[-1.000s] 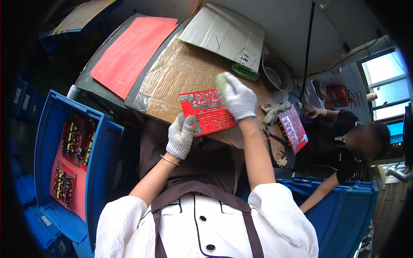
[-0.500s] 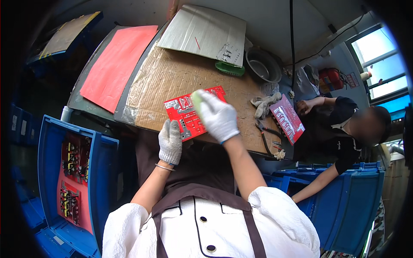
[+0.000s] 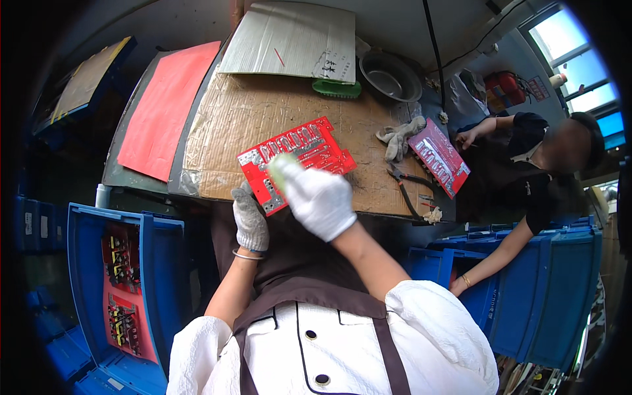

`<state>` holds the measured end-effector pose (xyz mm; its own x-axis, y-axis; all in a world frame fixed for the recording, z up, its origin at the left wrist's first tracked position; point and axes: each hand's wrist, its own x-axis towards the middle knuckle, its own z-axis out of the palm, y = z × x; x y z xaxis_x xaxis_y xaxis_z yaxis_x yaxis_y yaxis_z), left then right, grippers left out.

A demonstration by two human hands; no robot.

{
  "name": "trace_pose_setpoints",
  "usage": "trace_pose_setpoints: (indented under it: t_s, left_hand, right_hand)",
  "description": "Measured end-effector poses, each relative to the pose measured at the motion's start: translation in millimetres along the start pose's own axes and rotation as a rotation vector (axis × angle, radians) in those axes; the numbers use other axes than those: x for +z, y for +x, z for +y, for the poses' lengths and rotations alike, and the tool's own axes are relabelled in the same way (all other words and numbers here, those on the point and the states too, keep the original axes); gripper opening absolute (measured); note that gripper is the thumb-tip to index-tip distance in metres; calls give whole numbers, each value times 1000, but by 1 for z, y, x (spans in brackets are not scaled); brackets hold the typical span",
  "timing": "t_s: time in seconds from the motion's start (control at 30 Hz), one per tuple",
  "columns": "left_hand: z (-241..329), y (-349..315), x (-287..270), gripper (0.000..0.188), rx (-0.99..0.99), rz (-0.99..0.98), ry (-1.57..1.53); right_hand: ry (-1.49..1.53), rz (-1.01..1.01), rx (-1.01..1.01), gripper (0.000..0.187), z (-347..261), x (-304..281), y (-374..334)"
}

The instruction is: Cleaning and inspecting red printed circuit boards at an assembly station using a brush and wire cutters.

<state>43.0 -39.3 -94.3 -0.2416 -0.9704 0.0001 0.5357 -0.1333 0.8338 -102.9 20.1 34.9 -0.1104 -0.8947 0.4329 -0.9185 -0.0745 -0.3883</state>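
Observation:
A red circuit board (image 3: 326, 160) lies tilted at the front edge of the cardboard-covered table, solder side up. My left hand (image 3: 250, 218), in a knitted glove, grips its lower left corner. My right hand (image 3: 320, 203), in a white glove, is closed around a pale green brush-like thing (image 3: 282, 172), pressed on or just over the board's left part. Motion blurs that thing and hides its exact form. My fingers cover part of the board's lower middle.
Right of the board lie pliers (image 3: 411, 191), spare gloves (image 3: 400, 139) and another circuit board (image 3: 438, 158) beside a co-worker's hand (image 3: 467, 139). Behind are a green brush (image 3: 336, 88), cardboard (image 3: 289, 43) and a metal bowl (image 3: 392, 76). Blue crates (image 3: 151, 276) flank me; the left one holds boards.
My right hand with the pale green thing has moved left and toward me across the board. The board has turned slightly in my left hand. The whole view has shifted a little.

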Motion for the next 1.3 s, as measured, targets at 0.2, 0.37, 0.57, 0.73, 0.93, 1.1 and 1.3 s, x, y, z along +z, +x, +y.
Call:
trace_pose_setpoints:
  t_s: [0.2,0.37,0.57,0.73,0.93,1.1,1.3]
  left_hand:
    - [15,-5,19,66,-55,62,148]
    - [19,-7,20,60,-37,84,142]
    - [12,-10,13,41,-29,150,304]
    - [19,-8,17,37,-26,174,282]
    - [15,-6,9,51,-41,59,236]
    - [27,-8,15,99,-149,-66,-44]
    - [42,-8,11,114,-285,-161,-97]
  right_hand:
    - [-2,84,138,32,19,-20,-30]
    - [-134,75,47,32,37,-23,-40]
    - [169,90,-23,40,9,-14,-56]
    - [58,187,314,35,72,-32,-35]
    - [247,16,-104,37,0,-4,-42]
    - [59,91,-40,38,37,-5,-12]
    - [126,-89,-314,41,-32,1,-32]
